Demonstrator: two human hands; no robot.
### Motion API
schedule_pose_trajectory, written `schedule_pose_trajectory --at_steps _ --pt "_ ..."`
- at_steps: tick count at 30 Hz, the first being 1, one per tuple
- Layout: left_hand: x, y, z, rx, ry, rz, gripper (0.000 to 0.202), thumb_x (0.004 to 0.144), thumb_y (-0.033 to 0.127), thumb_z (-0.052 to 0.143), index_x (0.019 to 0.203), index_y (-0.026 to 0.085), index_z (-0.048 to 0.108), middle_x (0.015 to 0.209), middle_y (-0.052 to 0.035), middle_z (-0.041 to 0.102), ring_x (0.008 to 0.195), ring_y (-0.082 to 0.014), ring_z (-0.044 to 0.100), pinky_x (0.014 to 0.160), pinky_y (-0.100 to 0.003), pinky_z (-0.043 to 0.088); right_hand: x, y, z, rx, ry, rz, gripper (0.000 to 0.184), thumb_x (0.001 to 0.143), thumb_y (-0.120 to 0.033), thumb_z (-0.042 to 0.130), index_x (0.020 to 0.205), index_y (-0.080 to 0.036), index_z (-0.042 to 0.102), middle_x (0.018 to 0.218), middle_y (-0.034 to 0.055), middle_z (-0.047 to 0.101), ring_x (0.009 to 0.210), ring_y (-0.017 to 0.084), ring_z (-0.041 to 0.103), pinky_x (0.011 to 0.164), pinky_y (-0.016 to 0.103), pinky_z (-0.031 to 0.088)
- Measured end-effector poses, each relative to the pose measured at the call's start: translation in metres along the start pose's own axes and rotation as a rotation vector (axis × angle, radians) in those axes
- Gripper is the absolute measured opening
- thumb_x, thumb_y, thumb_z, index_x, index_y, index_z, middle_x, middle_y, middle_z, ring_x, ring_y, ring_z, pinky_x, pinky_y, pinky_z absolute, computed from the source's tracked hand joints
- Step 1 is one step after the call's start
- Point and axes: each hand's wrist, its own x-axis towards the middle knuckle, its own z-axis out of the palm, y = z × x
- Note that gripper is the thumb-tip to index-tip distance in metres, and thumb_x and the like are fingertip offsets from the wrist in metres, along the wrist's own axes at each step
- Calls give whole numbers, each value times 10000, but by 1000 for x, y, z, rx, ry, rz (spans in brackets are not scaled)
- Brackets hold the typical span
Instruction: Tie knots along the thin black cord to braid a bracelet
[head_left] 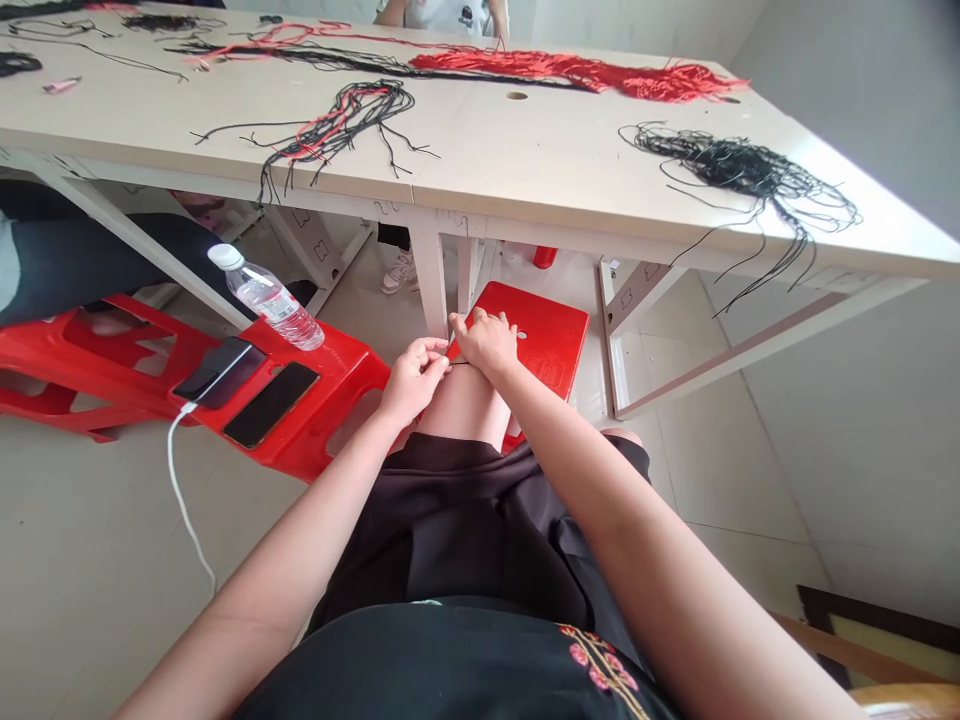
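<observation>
Thin black cord [463,364] stretched between hands, just above bare knee [465,405]. Left hand [409,380]: fingers [430,350] pinching cord. Right hand [486,342]: fingers [471,325] pressed together over cord's other end (grip itself hidden). Red plastic stool [551,325] just beyond knee. Second red stool [300,420] at left, bearing two smartphones [270,404] and water bottle [266,297]. Black and red cord bundles [337,125] on pale table [495,170] ahead.

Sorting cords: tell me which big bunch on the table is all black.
The bunch at right on the table, trailing over its edge; the middle bunch mixes red with black, the far one is mostly red.
</observation>
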Motion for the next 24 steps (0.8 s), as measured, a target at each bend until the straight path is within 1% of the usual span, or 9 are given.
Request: schedule_pose_trajectory --at_steps 3,6,8,11,14,17,20,24 --pt "1 1 2 -17 -17 -25 274 814 299 541 1068 198 552 722 8 632 726 -141 612 716 -286 481 -1 0 -1 -5 -4 1 538 903 -559 298 1063 -123 569 1142 189 627 1247 350 400 1002 535 290" --pt "-2 2 0 -22 -39 -55 229 826 352 530 947 176 609 720 -20 649 689 -141 606 683 -285 484 -1 1 -1 -9 -4 0 526 904 -561 298 1054 -136 569 1126 181 634 1240 344 409 996 528 303" --pt "-4 3 -2 -24 -55 -60 222 797 355 571 896 170 642 776 -43 673 712 -147 612 689 -286 488 -1 1 -1 -10 -4 1 521 902 -563 304 1045 -139 570 1117 183 635 1229 343 420 988 522 314" --pt "-7 4 -4 -22 -63 -31 194 725 301 652 865 168 674 846 -53 685 766 -155 612 735 -288 486 1 2 0 -8 -7 4 514 900 -564 316 1030 -137 572 1096 187 639 1208 342 439 972 512 335" --pt "-7 4 -4 -29 -37 16 240 728 270 644 945 171 665 852 -37 663 782 -141 598 771 -282 476 2 2 0 -3 -11 4 512 900 -566 317 1034 -142 569 1090 186 639 1196 341 449 956 510 349" --pt "-4 5 -1 -39 -23 46 320 756 242 602 1072 192 607 794 2 619 735 -116 577 749 -264 471 1 2 0 0 -15 1 517 901 -571 307 1039 -146 566 1089 181 637 1187 336 457 949 501 357" --pt "-1 6 1 -44 -38 41 294 796 237 547 1086 204 571 751 18 599 709 -112 580 720 -258 473 0 3 0 0 -17 0 522 901 -573 304 1035 -141 564 1077 180 639 1178 339 463 942 496 364" --pt "-2 6 1 -37 -51 -1 228 831 269 514 1038 193 569 728 1 624 711 -126 601 710 -271 484 0 3 0 -1 -10 4 508 901 -564 313 1029 -142 564 1072 177 640 1171 339 468 938 493 368"
